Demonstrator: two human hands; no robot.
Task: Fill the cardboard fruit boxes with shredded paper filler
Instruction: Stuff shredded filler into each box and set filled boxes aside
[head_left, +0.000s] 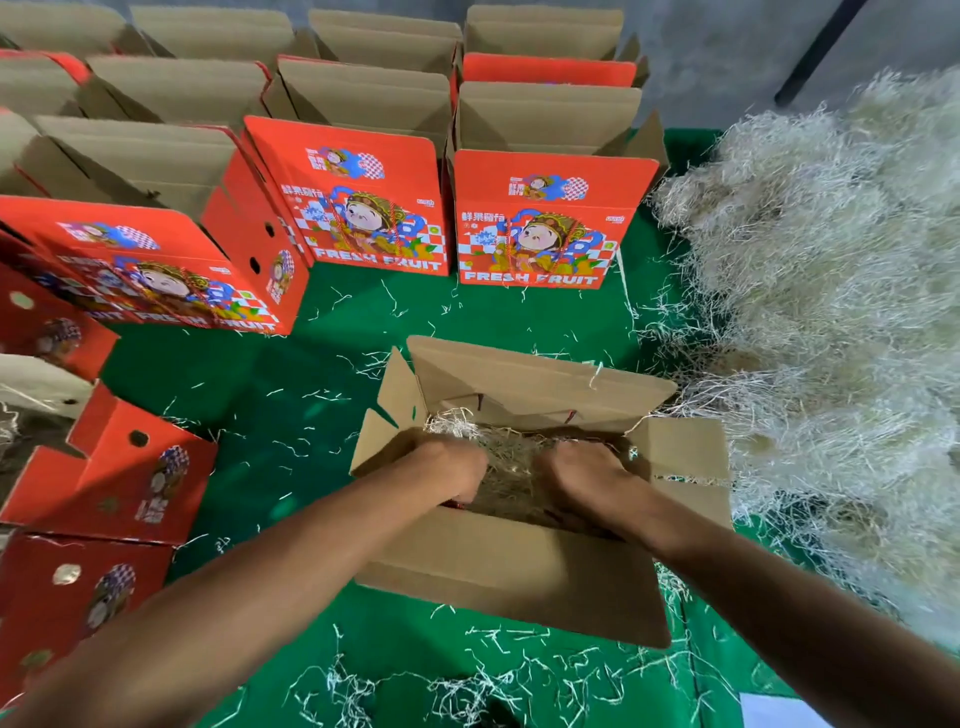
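An open cardboard fruit box (514, 571) stands on the green mat right in front of me, flaps spread. Pale shredded paper filler (511, 470) lies inside it. My left hand (452, 470) and my right hand (582, 475) both reach down into the box and press on the filler, backs upward. Their fingertips are buried in the shreds, so I cannot see how the fingers lie. A big heap of shredded paper (826, 322) rises to the right of the box.
Rows of open red "Fresh Fruit" boxes (535, 228) stand behind and to the left. More red boxes (119, 467) sit at the near left. Loose shreds litter the green mat (291, 405). A grey wall runs behind.
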